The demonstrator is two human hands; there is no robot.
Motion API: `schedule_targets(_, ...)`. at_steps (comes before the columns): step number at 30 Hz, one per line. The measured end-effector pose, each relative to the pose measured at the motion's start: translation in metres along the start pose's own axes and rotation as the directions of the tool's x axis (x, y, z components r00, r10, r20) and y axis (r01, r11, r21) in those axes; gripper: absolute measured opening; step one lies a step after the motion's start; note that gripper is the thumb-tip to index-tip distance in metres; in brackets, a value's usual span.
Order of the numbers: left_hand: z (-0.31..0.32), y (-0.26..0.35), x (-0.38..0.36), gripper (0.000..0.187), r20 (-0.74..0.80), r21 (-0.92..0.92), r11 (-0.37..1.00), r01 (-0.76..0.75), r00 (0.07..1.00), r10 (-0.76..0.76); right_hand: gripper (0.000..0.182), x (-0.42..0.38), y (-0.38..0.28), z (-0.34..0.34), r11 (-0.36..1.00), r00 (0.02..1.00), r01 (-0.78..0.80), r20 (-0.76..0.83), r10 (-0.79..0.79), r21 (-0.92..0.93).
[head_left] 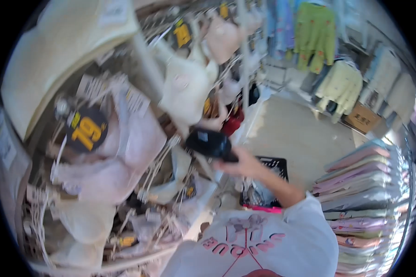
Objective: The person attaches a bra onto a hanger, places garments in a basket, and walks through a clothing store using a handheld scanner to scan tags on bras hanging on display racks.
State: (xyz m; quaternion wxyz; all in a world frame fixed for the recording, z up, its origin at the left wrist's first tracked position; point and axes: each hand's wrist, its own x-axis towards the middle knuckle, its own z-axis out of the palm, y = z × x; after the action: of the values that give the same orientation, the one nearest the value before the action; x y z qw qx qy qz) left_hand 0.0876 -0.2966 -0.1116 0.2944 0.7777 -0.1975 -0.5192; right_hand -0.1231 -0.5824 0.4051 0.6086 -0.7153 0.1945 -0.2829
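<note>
My right hand (238, 164) reaches across in front of my white printed shirt (263, 235), closed around a black handheld scanner (209, 142). Motion blurs the scanner, and its rounded head points left toward the rack of bras. Closest to it hang a white bra top (182, 87) and a dark red garment (233, 121). Farther left, a pale pink bra (125, 147) hangs beside a round black price tag (87, 129) marked 19. My left hand is out of the picture.
A black plastic basket (284, 170) with packed items stands on the floor near me. Folded or hanging pastel clothes (356, 198) line the right side. A green knit top (315, 34) hangs at the back, above a cardboard box (363, 117). Grey floor (291, 134) lies between.
</note>
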Motion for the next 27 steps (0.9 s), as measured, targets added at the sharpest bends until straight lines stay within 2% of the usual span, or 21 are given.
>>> schedule_targets(1, 0.005, 0.015, 0.012, 0.022, -0.027, -0.106, 0.994, -0.017, 1.000, 0.014, 0.038, -0.019, 0.018, 0.000, 0.988, 0.988, -0.153, -0.028, 0.154, 0.027)
schedule_targets(2, 0.010, 0.034, 0.025, 0.022, -0.053, -0.183, 0.981, -0.062, 0.997, 0.054, 0.037, -0.038, 0.016, -0.002, 0.936, 0.936, -0.351, -0.029, 0.351, 0.025)
schedule_targets(3, 0.018, 0.059, 0.038, 0.022, -0.067, -0.238, 0.964, -0.116, 0.992, 0.103, 0.035, -0.057, 0.071, -0.005, 0.900, 0.910, -0.410, 0.005, 0.414, 0.150)
schedule_targets(5, 0.037, 0.098, 0.053, 0.024, -0.028, -0.225, 0.935, -0.275, 0.961, 0.276, 0.028, -0.103, 0.146, 0.010, 0.818, 0.867, -0.353, -0.170, 0.469, 0.454)
schedule_targets(6, 0.047, 0.125, 0.054, 0.025, 0.016, -0.207, 0.908, -0.365, 0.926, 0.376, 0.026, -0.126, 0.141, 0.017, 0.726, 0.870, -0.228, -0.198, 0.451, 0.649)
schedule_targets(7, 0.058, 0.152, 0.046, 0.027, 0.067, -0.195, 0.876, -0.441, 0.885, 0.461, 0.030, -0.147, 0.143, 0.022, 0.642, 0.866, -0.173, -0.195, 0.460, 0.747)
schedule_targets(8, 0.072, 0.181, 0.037, 0.028, 0.191, -0.196, 0.851, -0.487, 0.832, 0.520, 0.017, -0.165, 0.144, 0.029, 0.548, 0.812, -0.122, -0.235, 0.535, 0.828)
schedule_targets(10, 0.105, 0.231, 0.015, 0.031, 0.426, -0.220, 0.807, -0.548, 0.690, 0.585, 0.017, -0.196, 0.146, 0.031, 0.489, 0.737, -0.038, -0.306, 0.603, 0.871)
schedule_targets(12, 0.145, 0.253, -0.003, 0.030, 0.670, -0.175, 0.723, -0.668, 0.457, 0.585, 0.017, -0.213, 0.163, 0.025, 0.606, 0.613, 0.017, -0.487, 0.622, 0.795)
schedule_targets(13, 0.158, 0.263, -0.024, 0.031, 0.780, -0.102, 0.764, -0.637, 0.426, 0.459, 0.021, -0.223, 0.183, 0.018, 0.645, 0.630, 0.045, -0.523, 0.574, 0.763)
schedule_targets(14, 0.164, 0.272, -0.054, 0.032, 0.866, -0.018, 0.791, -0.612, 0.386, 0.319, 0.024, -0.230, 0.205, 0.014, 0.712, 0.581, 0.052, -0.601, 0.549, 0.700)
schedule_targets(16, 0.171, 0.299, -0.125, 0.038, 0.859, 0.104, 0.591, -0.800, 0.372, 0.352, 0.022, -0.239, 0.232, 0.009, 0.761, 0.463, 0.086, -0.702, 0.541, 0.643)
schedule_targets(17, 0.173, 0.305, -0.141, 0.043, 0.857, 0.154, 0.470, -0.869, 0.354, 0.374, 0.027, -0.245, 0.245, 0.009, 0.812, 0.420, 0.047, -0.749, 0.512, 0.581)
schedule_targets(18, 0.178, 0.296, -0.129, 0.040, 0.857, 0.256, 0.407, -0.877, 0.400, 0.324, 0.035, -0.254, 0.257, 0.007, 0.878, 0.399, -0.246, -0.782, 0.478, 0.411)
schedule_targets(19, 0.186, 0.281, -0.104, 0.037, 0.852, 0.348, 0.327, -0.879, 0.442, 0.281, 0.043, -0.266, 0.271, 0.006, 0.830, 0.384, -0.518, -0.811, 0.442, 0.207)
schedule_targets(20, 0.192, 0.270, -0.083, 0.035, 0.840, 0.430, 0.235, -0.872, 0.481, 0.249, 0.051, -0.273, 0.282, 0.008, 0.672, 0.374, -0.741, -0.832, 0.410, -0.002)
schedule_targets(21, 0.199, 0.264, -0.074, 0.036, 0.809, 0.437, 0.267, -0.859, 0.505, 0.301, 0.062, -0.275, 0.289, 0.014, 0.585, 0.251, -0.808, -0.861, 0.442, 0.065)
schedule_targets(24, 0.217, 0.265, -0.056, 0.034, 0.874, 0.319, 0.247, -0.915, 0.384, 0.297, 0.063, -0.281, 0.315, 0.036, 0.600, 0.149, -0.799, -0.978, 0.148, -0.030)
schedule_targets(25, 0.216, 0.261, -0.051, 0.033, 0.887, 0.290, 0.252, -0.923, 0.358, 0.291, 0.061, -0.284, 0.326, 0.036, 0.626, 0.108, -0.779, -0.975, 0.194, 0.038)
schedule_targets(27, 0.212, 0.255, -0.044, 0.032, 0.904, 0.241, 0.267, -0.933, 0.316, 0.286, 0.061, -0.287, 0.336, 0.032, 0.558, 0.107, -0.829, -0.969, 0.223, 0.037)
